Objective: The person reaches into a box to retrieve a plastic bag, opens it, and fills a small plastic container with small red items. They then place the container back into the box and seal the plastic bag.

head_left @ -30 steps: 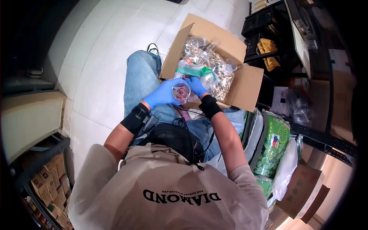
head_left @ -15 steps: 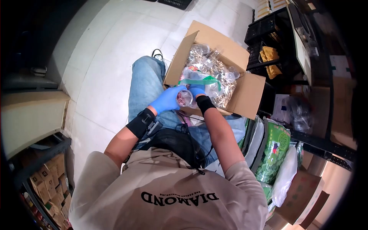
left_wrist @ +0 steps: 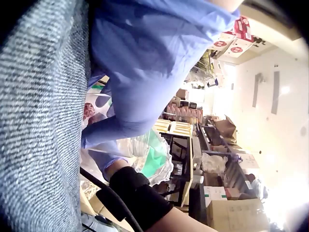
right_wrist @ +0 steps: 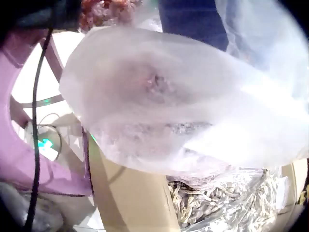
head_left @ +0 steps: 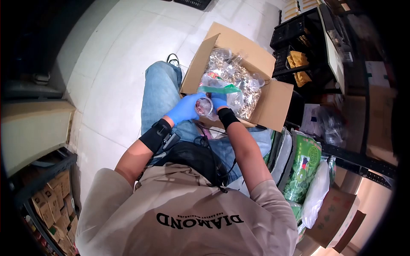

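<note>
In the head view the blue-gloved left hand [head_left: 184, 109] grips a clear round cup [head_left: 204, 106] holding reddish bits. Beside it the gloved right hand [head_left: 219, 100] reaches into a clear plastic bag with a green band [head_left: 226, 88], its fingers hidden there. The bag lies at the near side of an open cardboard box [head_left: 273, 102] filled with small pale-brown pieces in clear packaging. From the right wrist, the cloudy bag [right_wrist: 145, 106] covers most of the view, with dark reddish stuff showing through. The left wrist view shows the left glove [left_wrist: 140, 63] curled near the clear cup [left_wrist: 135, 145].
The person's jeans-covered leg [head_left: 160, 94] is left of the box. Green printed bags [head_left: 304, 166] and a white bag [head_left: 317, 196] stand at the right, below black crates [head_left: 290, 34] on a rack. Under the hands, a purple stool [right_wrist: 29, 169] shows in the right wrist view.
Since a second ago the right hand has gone deeper into the bag, under the green band. The cup has tilted and its reddish contents look fewer or shifted to the left.
</note>
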`<state>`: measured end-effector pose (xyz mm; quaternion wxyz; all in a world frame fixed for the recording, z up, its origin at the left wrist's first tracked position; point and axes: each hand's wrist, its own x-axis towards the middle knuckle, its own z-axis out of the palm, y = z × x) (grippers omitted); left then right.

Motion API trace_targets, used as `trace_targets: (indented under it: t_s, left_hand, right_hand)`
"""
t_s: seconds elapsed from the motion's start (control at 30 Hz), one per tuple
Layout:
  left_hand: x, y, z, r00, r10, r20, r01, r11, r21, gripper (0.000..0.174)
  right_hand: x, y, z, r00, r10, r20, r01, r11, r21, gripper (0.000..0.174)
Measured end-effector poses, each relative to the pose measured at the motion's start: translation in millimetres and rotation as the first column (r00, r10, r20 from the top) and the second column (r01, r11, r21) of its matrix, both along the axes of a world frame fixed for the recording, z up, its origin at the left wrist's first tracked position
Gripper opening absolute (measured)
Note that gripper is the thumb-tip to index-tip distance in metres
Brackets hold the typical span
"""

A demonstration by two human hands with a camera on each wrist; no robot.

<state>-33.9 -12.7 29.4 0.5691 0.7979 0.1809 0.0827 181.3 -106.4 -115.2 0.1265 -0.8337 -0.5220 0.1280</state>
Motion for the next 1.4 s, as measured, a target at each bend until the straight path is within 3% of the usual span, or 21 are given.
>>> trace_targets:
  t_s: [0.07, 0.1, 0.17, 0.3, 0.4, 0.47, 0.6, 0.67, 0.8, 0.87, 0.9, 0.97, 1.0, 1.07, 1.1, 1.17, 1.2, 1.27, 1.4]
  left_hand:
    - [0.0, -0.1, 3.2, 1.000, -0.002, -0.002, 0.002, 1.000, 0.006, 0.070]
    - [0.5, -0.1, 0.8, 1.000, -0.001, 0.001, 0.001, 1.000, 0.008, 0.070]
    - [0.1, 0.8, -5.0, 1.000, -0.002, 0.028, 0.001, 0.998, 0.058, 0.071]
    - [1.2, -0.7, 2.9, 0.999, -0.022, -0.037, 0.024, 0.999, 0.047, 0.072]
    - [0.5, 1.6, -1.8, 1.000, -0.004, -0.019, 0.005, 1.000, 0.024, 0.074]
    - [-1.2, 1.6, -1.7, 1.000, -0.014, -0.004, 0.014, 0.999, 0.046, 0.074]
    - [0.4, 1.5, -5.1, 1.000, -0.009, 0.014, 0.008, 0.998, 0.065, 0.075]
    - [0.4, 2.4, -0.7, 0.999, -0.020, -0.044, 0.020, 1.000, 0.001, 0.078]
    - [0.8, 1.0, -2.9, 0.999, 0.016, -0.036, -0.015, 1.000, 0.026, 0.081]
    - [0.7, 0.7, -6.0, 0.998, 0.040, -0.043, -0.040, 0.999, 0.002, 0.082]
    - [1.0, 0.8, -8.4, 0.998, 0.038, -0.044, -0.038, 0.999, 0.000, 0.082]
    - [1.9, 0.0, -12.9, 0.997, 0.049, -0.064, -0.047, 0.998, 0.041, 0.083]
    - [2.1, -1.5, -11.6, 0.997, 0.046, -0.064, -0.044, 0.998, 0.039, 0.083]
    - [1.9, -3.2, -7.6, 0.995, 0.092, 0.037, -0.094, 0.994, 0.053, 0.069]
    - [1.8, -3.7, -8.3, 0.995, 0.091, 0.036, -0.093, 0.994, 0.052, 0.069]
    - [2.0, -3.6, -9.0, 0.996, 0.089, 0.022, -0.091, 0.990, 0.110, 0.069]
    - [1.9, -3.8, -7.6, 0.996, 0.087, 0.021, -0.089, 0.990, 0.110, 0.069]
    - [2.7, -3.9, -4.6, 0.997, 0.078, 0.002, -0.077, 0.992, 0.098, 0.069]
    - [2.4, -4.9, -2.8, 0.997, 0.078, -0.022, -0.075, 0.990, 0.119, 0.068]
  right_hand:
    - [-0.8, -1.0, 4.2, 0.996, 0.084, 0.030, -0.076, 0.977, -0.199, 0.035]
    - [-1.0, -4.4, 4.0, 0.996, 0.085, 0.034, -0.077, 0.977, -0.197, 0.035]
    - [-3.0, -7.9, 1.9, 0.999, 0.052, -0.014, -0.053, 0.998, -0.034, 0.032]
    - [-4.0, -13.1, 15.9, 0.992, 0.055, -0.112, -0.067, 0.992, -0.104, 0.030]
    - [0.4, -17.1, -4.0, 0.995, 0.056, -0.087, -0.056, 0.998, 0.001, 0.030]
    - [1.3, -21.1, 6.1, 0.942, -0.053, -0.332, 0.040, 0.998, -0.045, 0.031]
    - [4.8, -18.8, 13.7, 0.972, 0.000, -0.233, 0.002, 1.000, 0.007, 0.032]
    - [14.7, -17.3, -7.2, 0.940, -0.019, -0.341, 0.039, 0.998, 0.052, 0.033]
    - [6.4, -15.5, 41.3, 0.969, 0.009, -0.248, 0.024, 0.992, 0.126, 0.031]
    - [5.8, -18.0, 58.0, 0.800, -0.155, -0.579, 0.171, 0.985, -0.027, 0.028]
    - [4.8, -20.0, 70.5, 0.799, -0.158, -0.580, 0.173, 0.985, -0.030, 0.028]
    - [4.0, -25.5, 96.5, 0.499, -0.184, -0.847, 0.198, 0.976, -0.095, 0.028]
    - [4.2, -27.7, 106.8, 0.498, -0.187, -0.847, 0.201, 0.975, -0.097, 0.028]
    - [4.8, -31.2, 122.0, 0.339, -0.244, -0.908, 0.245, 0.955, -0.165, 0.027]
    - [5.1, -32.6, 127.0, 0.338, -0.245, -0.909, 0.246, 0.955, -0.166, 0.027]
    - [4.7, -34.6, 137.2, 0.084, -0.167, -0.982, 0.293, 0.946, -0.135, 0.029]
    - [5.4, -37.0, 139.7, 0.083, -0.167, -0.982, 0.295, 0.946, -0.136, 0.029]
    - [6.9, -41.7, 144.6, -0.058, -0.219, -0.974, 0.315, 0.922, -0.226, 0.034]
    - [-0.7, -45.5, 171.2, -0.079, -0.239, -0.968, 0.309, 0.917, -0.251, 0.034]
